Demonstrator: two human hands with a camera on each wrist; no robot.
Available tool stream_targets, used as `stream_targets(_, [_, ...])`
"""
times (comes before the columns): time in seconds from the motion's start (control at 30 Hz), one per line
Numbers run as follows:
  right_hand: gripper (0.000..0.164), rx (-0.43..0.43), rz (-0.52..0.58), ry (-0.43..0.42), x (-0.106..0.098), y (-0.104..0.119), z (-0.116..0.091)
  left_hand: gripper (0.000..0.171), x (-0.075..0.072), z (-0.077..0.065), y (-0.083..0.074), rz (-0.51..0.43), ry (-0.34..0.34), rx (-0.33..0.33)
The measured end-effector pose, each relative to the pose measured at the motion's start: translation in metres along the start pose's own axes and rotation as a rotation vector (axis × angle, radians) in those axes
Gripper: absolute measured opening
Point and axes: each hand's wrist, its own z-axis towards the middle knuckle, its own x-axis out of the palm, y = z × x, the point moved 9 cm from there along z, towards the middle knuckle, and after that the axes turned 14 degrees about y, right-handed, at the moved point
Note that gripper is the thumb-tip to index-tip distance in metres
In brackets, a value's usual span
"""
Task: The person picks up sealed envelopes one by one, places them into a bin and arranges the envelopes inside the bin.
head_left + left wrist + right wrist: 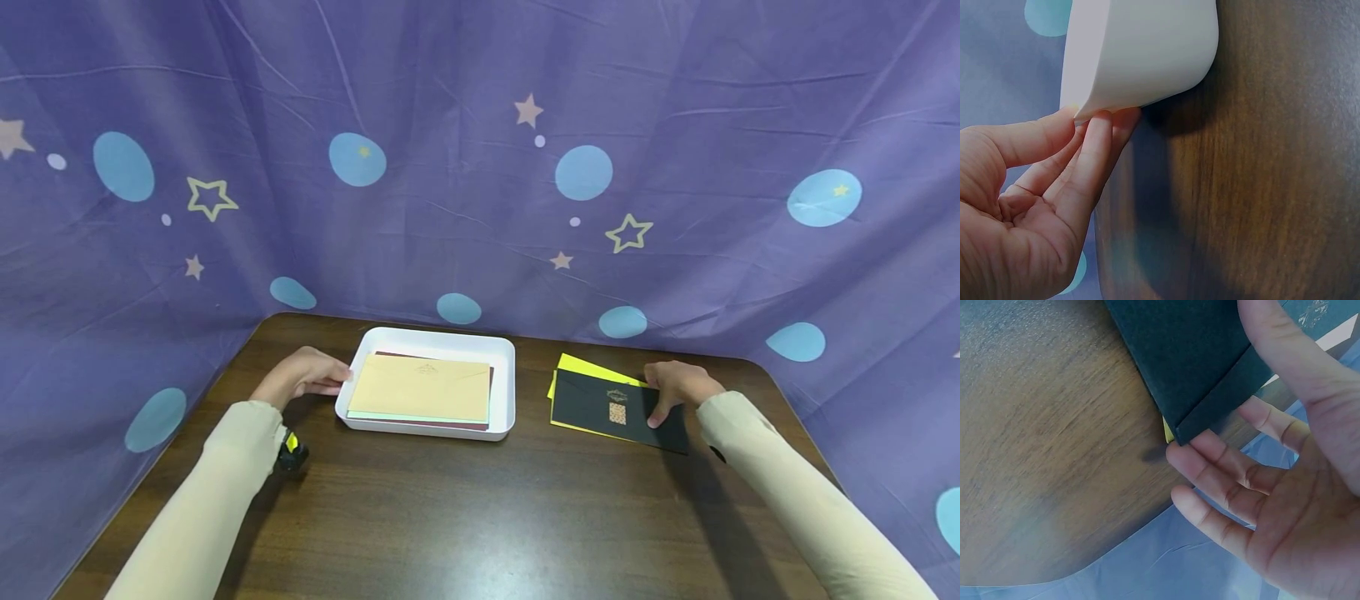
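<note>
My left hand point(311, 372) pinches the left rim of a white tray point(505, 379), thumb on top and fingers below the lip in the left wrist view. In the tray lies a stack of envelopes: a cream envelope point(420, 392) on top, with pale green and dark red edges showing beneath. Off to the right, my right hand point(678, 387) grips the right end of a black envelope point(585, 400) with a gold design. Its thumb presses the top face while the fingers reach underneath. Bright yellow envelopes point(581, 365) stick out from under the black one.
The brown wooden table point(420, 508) has rounded far corners. A purple curtain point(465, 225) with stars and blue shapes hangs right behind it. A small black device point(292, 452) with a yellow patch sits at my left wrist.
</note>
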Motion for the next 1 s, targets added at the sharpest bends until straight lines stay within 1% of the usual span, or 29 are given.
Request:
stream_targets(0.1, [0.065,-0.001,0.004,0.0,0.0,-0.001,-0.001,0.039,0.0,0.0,-0.001,0.001,-0.001,0.005])
stream_targets(0.23, [0.066,-0.021,0.039,0.005,0.0,-0.001,-0.006,0.039,0.0,0.0,-0.001,0.005,-0.011,-0.003])
stream_targets(0.33, [0.067,-0.044,0.13,0.026,0.003,-0.004,-0.008,0.039,-0.001,0.0,0.0,0.012,-0.016,-0.011])
stream_targets(0.47, [0.068,-0.103,0.289,0.046,0.01,-0.01,-0.008,0.039,-0.002,0.001,0.001,0.018,-0.019,-0.016])
stream_targets(0.5, [0.068,-0.117,0.323,0.045,0.011,-0.012,-0.008,0.039,-0.002,0.001,0.001,0.018,-0.02,-0.016])
stream_targets(0.6, [0.07,-0.165,0.366,0.015,0.011,-0.016,-0.008,0.039,-0.002,0.002,0.002,0.021,-0.022,-0.018])
stream_targets(0.7, [0.067,-0.172,0.432,-0.01,0.012,-0.023,-0.009,0.039,-0.002,0.001,0.003,0.022,-0.021,-0.02])
stream_targets(0.77, [0.064,-0.16,0.509,-0.016,0.013,-0.027,-0.012,0.039,-0.002,0.001,0.002,0.02,-0.018,-0.019])
stream_targets(0.87, [0.061,-0.109,0.616,-0.017,0.015,-0.035,-0.016,0.039,-0.001,0.0,0.001,0.013,-0.014,-0.018])
stream_targets(0.93, [0.062,-0.069,0.666,-0.014,0.018,-0.039,-0.019,0.04,-0.001,0.0,0.001,0.008,-0.011,-0.016])
stream_targets(1.0, [0.063,-0.035,0.686,-0.006,0.02,-0.042,-0.021,0.04,-0.002,0.0,0.0,0.005,-0.015,-0.018])
